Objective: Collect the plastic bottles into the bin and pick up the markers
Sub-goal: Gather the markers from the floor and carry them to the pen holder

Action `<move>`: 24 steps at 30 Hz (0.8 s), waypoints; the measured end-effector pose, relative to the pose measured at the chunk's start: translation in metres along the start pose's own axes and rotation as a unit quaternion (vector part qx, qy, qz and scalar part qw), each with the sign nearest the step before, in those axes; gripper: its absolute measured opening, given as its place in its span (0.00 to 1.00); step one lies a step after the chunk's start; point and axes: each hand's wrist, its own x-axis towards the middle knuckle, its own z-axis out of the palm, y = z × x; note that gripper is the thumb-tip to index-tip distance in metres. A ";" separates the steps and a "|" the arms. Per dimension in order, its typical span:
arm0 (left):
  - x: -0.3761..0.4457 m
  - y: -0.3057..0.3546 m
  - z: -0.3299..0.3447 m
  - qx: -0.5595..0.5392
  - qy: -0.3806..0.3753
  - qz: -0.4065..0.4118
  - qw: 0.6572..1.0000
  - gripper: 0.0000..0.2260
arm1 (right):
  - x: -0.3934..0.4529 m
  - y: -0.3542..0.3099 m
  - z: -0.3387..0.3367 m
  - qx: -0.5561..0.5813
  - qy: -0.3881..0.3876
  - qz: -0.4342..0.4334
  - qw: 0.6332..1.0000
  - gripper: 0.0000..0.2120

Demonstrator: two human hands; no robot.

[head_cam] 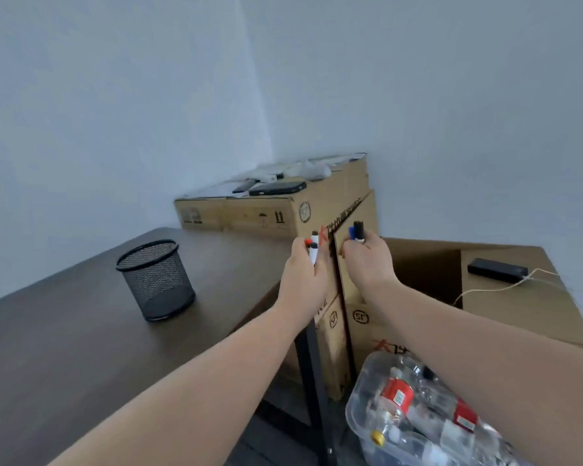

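- Markers in both fists: our left hand is curled round a bunch of white-barrelled markers w/ red and black caps poking up; our right hand is clenched on a second bunch, the blue and black markers.
- Both hands are raised side by side, close but apart, in front of the stacked cardboard boxes.
- Bottles look sorted: below our right forearm the clear bin holds a heap of plastic bottles, red labels showing. We see no loose bottle elsewhere, so we judge that step done.
- Step in hand, as we read it: the marker pick-up, w/ all visible markers already gathered.
- Well to the left of our left hand, a black mesh pen cup stands upright on the dark table, and looks empty.
- Next move prob. means swinging both fists left over the cup, tips down, then loosening fingers a bit at a time so the markers don't spill.
- To the right of our right hand, a black block w/ a cable lies on a box flap; not our concern.
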 end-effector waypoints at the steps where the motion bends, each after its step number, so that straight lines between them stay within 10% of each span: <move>1: 0.006 0.005 -0.011 0.011 0.009 0.005 1.000 0.06 | 0.003 -0.011 0.007 0.007 -0.011 -0.003 1.000 0.09; 11: 0.057 0.017 -0.127 0.051 0.120 -0.008 0.991 0.18 | 0.024 -0.080 0.109 0.063 -0.072 0.004 0.995 0.08; 24: 0.071 -0.047 -0.217 -0.084 0.235 -0.075 0.965 0.02 | 0.013 -0.117 0.252 0.113 -0.194 0.024 0.974 0.10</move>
